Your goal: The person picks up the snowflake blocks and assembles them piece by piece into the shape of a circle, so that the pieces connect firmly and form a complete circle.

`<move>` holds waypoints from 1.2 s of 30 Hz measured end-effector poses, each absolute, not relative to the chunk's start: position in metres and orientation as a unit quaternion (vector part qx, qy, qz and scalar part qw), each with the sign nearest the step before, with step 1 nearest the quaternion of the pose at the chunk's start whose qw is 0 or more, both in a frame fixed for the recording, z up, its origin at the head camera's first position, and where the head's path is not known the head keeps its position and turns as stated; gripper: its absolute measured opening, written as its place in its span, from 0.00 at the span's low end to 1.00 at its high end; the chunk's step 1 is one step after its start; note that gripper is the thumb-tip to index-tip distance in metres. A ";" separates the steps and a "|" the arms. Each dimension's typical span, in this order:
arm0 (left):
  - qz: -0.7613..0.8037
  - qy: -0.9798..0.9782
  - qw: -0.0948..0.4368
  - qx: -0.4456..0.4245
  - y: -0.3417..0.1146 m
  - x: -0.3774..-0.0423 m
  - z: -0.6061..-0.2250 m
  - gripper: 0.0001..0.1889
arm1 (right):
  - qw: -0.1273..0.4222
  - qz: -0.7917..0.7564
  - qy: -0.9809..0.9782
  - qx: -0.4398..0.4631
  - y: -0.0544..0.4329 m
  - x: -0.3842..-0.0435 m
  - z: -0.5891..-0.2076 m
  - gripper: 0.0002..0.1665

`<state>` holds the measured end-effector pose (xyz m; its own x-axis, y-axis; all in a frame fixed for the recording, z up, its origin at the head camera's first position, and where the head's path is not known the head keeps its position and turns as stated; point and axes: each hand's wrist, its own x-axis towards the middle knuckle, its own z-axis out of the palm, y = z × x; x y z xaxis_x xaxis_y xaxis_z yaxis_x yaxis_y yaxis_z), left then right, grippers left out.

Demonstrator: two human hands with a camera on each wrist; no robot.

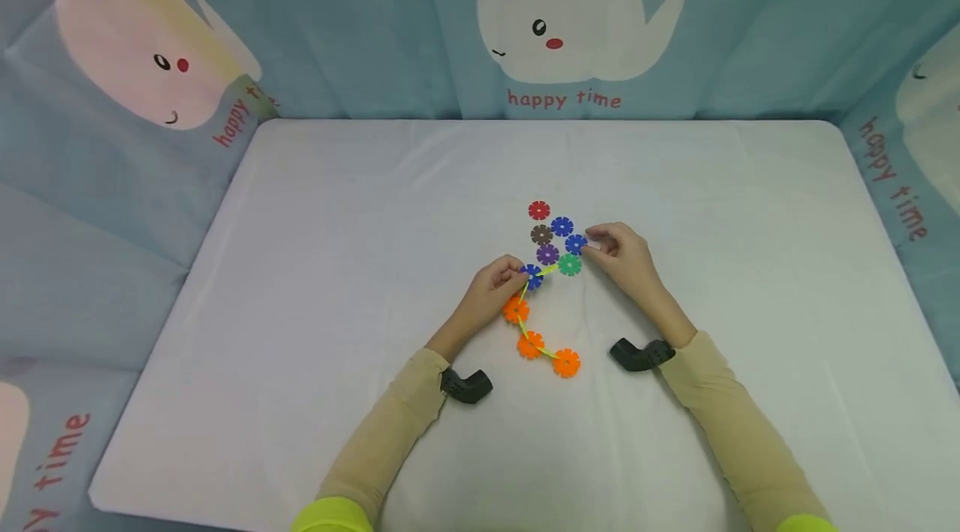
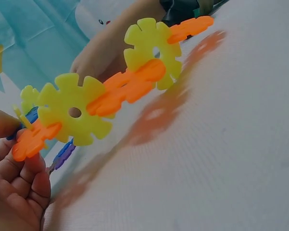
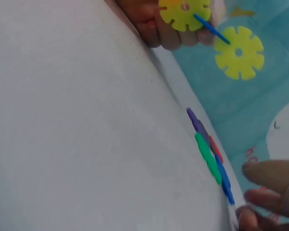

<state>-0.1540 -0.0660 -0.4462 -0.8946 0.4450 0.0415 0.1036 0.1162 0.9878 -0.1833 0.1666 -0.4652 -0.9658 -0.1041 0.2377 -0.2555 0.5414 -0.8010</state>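
Observation:
My left hand [image 1: 495,286] pinches a blue interlocking disc [image 1: 532,276] in a chain of slotted plastic discs. In the left wrist view, orange discs [image 2: 127,89] alternate with yellow discs [image 2: 151,48] along the chain, which hangs over the tabletop and casts a shadow. A yellow disc [image 3: 239,53] forms the far end past the blue one. My right hand [image 1: 622,257] is beside a loose blue disc [image 1: 576,244] on the table, thumb and forefinger parted, fingertips right at its edge. A green disc [image 1: 570,265] lies just in front of that disc.
Other loose discs lie flat in the cluster: red [image 1: 538,210], brown [image 1: 542,234], purple [image 1: 547,254] and another blue disc [image 1: 562,226]. A white cloth covers the table [image 1: 337,223]. Blue curtains [image 1: 375,32] with whale prints stand around it. Black wrist devices [image 1: 467,387] sit at both cuffs.

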 end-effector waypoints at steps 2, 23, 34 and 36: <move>0.644 0.732 0.135 0.176 -0.066 -0.156 -0.454 0.05 | 0.056 0.436 -0.894 0.083 0.162 -0.187 -0.464 0.18; 0.637 0.733 0.156 0.181 -0.067 -0.155 -0.444 0.06 | -0.021 0.640 -0.766 0.055 0.164 -0.183 -0.461 0.12; 0.633 0.733 0.160 0.190 -0.068 -0.155 -0.441 0.06 | -0.089 0.737 -0.663 0.096 0.157 -0.163 -0.468 0.04; 0.631 0.736 0.158 0.190 -0.069 -0.155 -0.441 0.06 | -0.090 0.739 -0.660 0.103 0.155 -0.163 -0.467 0.03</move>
